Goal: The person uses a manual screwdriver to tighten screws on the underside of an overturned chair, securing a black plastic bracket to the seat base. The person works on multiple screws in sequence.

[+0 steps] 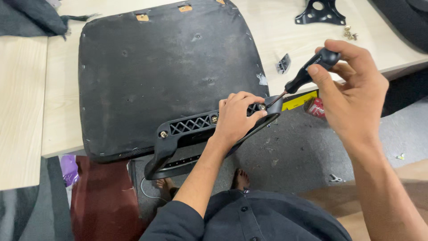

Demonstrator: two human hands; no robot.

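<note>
Black plastic armrest bracket (196,129) lies on the near edge of the upturned dark fabric seat base (165,71), which rests on the pale wooden desk (58,89). The left hand (236,118) is clenched over the bracket. The right hand (352,89), at 3 o'clock from it, grasps a black-handled screwdriver (307,73) with its tip at a brass screw (262,107). If the tip sits tilted, I think it could slip out and hit the left fingers.
</note>
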